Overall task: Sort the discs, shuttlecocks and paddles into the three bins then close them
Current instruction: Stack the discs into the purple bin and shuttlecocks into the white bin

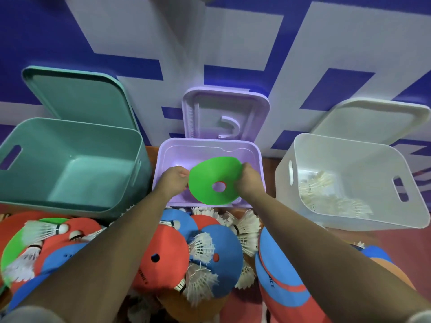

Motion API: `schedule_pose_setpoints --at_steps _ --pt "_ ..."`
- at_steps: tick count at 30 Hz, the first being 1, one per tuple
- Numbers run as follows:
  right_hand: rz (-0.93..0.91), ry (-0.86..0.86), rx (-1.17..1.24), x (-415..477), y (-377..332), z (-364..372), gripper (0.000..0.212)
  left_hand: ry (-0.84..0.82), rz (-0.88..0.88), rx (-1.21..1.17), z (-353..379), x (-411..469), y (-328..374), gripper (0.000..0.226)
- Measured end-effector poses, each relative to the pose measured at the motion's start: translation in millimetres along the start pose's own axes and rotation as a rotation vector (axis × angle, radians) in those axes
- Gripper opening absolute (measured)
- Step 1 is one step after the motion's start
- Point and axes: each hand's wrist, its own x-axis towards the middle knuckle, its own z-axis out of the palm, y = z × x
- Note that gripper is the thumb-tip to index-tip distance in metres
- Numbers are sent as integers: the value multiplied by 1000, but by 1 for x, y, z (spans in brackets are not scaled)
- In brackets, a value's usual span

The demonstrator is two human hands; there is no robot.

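Head view: my left hand [173, 180] and right hand [250, 183] pinching green disc [207, 183] at opposite edges, holding it tilted above purple bin [210, 142]. Uneven release risking disc catching bin's near rim, sliding onto pile [163, 259] in front of bin.

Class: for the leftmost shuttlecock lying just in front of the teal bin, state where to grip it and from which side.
Pinch the shuttlecock by its cork, coming from the right: the cork points right, uncovered, while the feathers fan left and look fragile.

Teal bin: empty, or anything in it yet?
Empty. The teal bin shows only bare floor and walls; nothing lies inside.
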Motion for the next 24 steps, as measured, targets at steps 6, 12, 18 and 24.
schedule_pose_setpoints --at_steps 6,12,18,24 --pt "-164 61 -44 -17 5 -8 40 -8 109 229 0 -11 10 29" --pt "-305 78 98 -98 -1 -1 37 98 290 6 -38 -102 -1 11" --pt "-325 -95 116 -160 -16 52 29 211 394 310 -53 -178 -73 28" --pt "-358 -100 -170 -157 -36 86 34 192 288 652 -37 -183 -113 77"
